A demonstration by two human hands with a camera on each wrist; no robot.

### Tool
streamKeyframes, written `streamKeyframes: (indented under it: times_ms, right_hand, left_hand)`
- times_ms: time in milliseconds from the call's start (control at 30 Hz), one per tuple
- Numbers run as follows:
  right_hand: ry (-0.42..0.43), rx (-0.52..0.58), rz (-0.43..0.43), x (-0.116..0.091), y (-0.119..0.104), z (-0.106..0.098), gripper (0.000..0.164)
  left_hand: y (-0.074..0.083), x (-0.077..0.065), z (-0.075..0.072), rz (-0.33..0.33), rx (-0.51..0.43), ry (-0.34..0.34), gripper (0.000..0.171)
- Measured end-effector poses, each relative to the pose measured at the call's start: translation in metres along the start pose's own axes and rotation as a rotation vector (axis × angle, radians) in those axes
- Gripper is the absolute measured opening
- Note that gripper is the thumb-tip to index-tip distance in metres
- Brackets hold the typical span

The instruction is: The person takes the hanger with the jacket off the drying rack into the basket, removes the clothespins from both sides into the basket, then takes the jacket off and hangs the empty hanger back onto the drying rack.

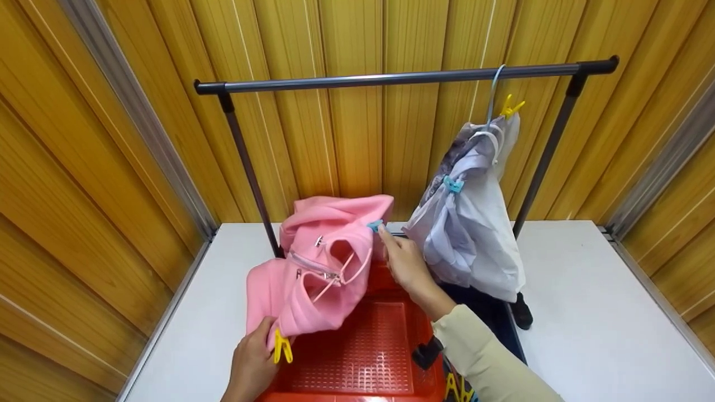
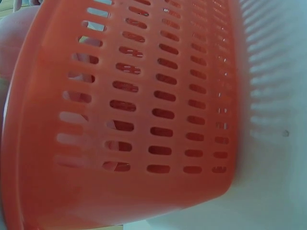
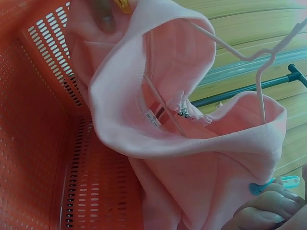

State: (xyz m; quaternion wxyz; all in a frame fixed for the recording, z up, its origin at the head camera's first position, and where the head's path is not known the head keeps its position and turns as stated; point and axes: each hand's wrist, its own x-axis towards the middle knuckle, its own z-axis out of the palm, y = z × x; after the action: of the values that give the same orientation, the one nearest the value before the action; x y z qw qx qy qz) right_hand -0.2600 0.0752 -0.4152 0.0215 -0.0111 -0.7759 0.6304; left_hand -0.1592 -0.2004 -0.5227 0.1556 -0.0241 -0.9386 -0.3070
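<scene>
A pink zip-up jacket (image 1: pixel 329 215) slumps over the red basket, its collar opening towards me. A white wire hanger (image 3: pixel 259 84) runs inside it in the right wrist view. My left hand (image 1: pixel 254 357) grips the jacket's near left edge, thumb on the cloth, beside a yellow clothespin (image 1: pixel 282 347) clipped there. At the jacket's right shoulder, my right hand (image 1: pixel 408 268) pinches a blue clothespin (image 1: pixel 375 225) against the fabric. In the left wrist view, the basket's slotted side (image 2: pixel 139 191) fills most of the picture and my left hand's grip is hidden.
Behind the jacket stands a dark garment rack (image 1: pixel 346 81). White and lavender clothing (image 1: pixel 491 223) hangs at its right, with blue and yellow clothespins on it. The red basket (image 1: pixel 357 346) sits beneath the jacket. Loose yellow clothespins (image 1: pixel 458 388) lie beside it, near a dark container (image 1: pixel 491 312).
</scene>
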Motion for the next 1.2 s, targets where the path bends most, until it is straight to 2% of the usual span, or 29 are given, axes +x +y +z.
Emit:
streamKeyframes:
  times_ms: [133,400,567,733,933,1200]
  right_hand:
    - [0.008,-0.015,0.009,0.003,-0.002,0.001,0.057]
    - [0.026,-0.038,0.004,0.011,-0.003,0.004,0.061]
    - [-0.004,0.020,0.046,0.013,-0.003,0.004,0.061]
    - [-0.023,0.084,0.088,0.015,-0.003,0.005,0.059]
    - [-0.021,0.094,0.124,0.015,-0.006,0.005,0.054]
    - [-0.005,0.074,0.106,0.015,-0.006,0.005,0.048]
  left_hand:
    - [0.000,0.000,0.000,-0.002,0.001,-0.012,0.024]
    - [-0.002,-0.001,0.002,0.064,0.020,0.049,0.025]
    - [-0.002,-0.001,0.003,0.072,0.018,0.050,0.024]
    - [-0.004,-0.002,0.004,0.102,0.025,0.089,0.024]
    - [-0.005,-0.001,0.004,0.093,0.024,0.074,0.024]
    - [-0.005,-0.002,0.004,0.081,0.025,0.062,0.023]
